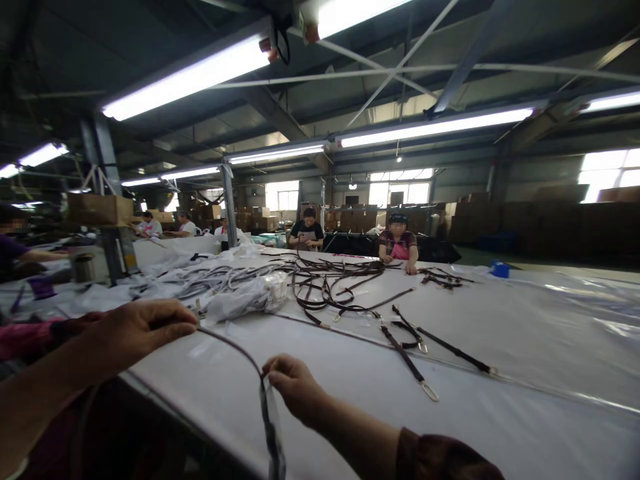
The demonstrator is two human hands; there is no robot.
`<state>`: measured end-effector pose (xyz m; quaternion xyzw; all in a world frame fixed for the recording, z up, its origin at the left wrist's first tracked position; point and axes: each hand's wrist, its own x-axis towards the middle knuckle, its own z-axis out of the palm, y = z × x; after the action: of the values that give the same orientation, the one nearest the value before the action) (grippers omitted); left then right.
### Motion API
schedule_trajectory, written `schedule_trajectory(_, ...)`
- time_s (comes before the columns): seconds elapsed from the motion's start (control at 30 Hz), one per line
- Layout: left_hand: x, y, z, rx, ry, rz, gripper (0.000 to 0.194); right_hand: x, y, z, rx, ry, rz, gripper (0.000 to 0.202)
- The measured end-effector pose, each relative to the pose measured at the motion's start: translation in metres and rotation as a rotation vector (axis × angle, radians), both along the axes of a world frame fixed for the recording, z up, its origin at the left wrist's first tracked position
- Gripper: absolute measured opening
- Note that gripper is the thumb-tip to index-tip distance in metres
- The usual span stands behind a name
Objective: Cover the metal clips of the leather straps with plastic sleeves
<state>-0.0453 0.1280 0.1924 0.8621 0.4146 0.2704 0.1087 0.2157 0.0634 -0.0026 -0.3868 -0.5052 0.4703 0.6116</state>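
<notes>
A thin dark strap (230, 343) runs in a curve between my two hands over the near side of the table. My left hand (137, 330) is closed, pinching the strap's upper end between thumb and fingers. Lower and to the right, my right hand (295, 385) pinches the same strap. Below that pinch, a greyish, partly see-through wrapping (271, 433) hangs down along the strap and leaves the view at the bottom. Just beyond my hands lies a bunched clear plastic bag (253, 297).
Several dark straps with metal buckles (410, 360) lie on the white table (525, 333). A tangle of straps (330, 280) spreads farther back, beside a heap of wrapped grey straps (200, 280). Two people sit across the table. A blue tape roll (500, 269) stands at the right.
</notes>
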Motion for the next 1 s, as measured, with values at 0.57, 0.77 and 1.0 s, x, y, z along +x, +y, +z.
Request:
schedule_trajectory(0.57, 0.02, -0.026, 0.089, 0.137, 0.143, -0.189, 0.038, 0.018, 0.033, 0.136, 0.113, -0.116, 0.23, 0.013)
schedule_trajectory(0.77, 0.046, -0.033, 0.07, 0.025, 0.291, -0.32, 0.028, -0.014, 0.025, 0.156, 0.19, -0.073, 0.323, 0.013)
schedule_trajectory(1.0, 0.039, -0.022, 0.033, -0.014, 0.141, -0.262, 0.035, -0.027, 0.021, 0.13, 0.01, 0.115, 0.172, 0.023)
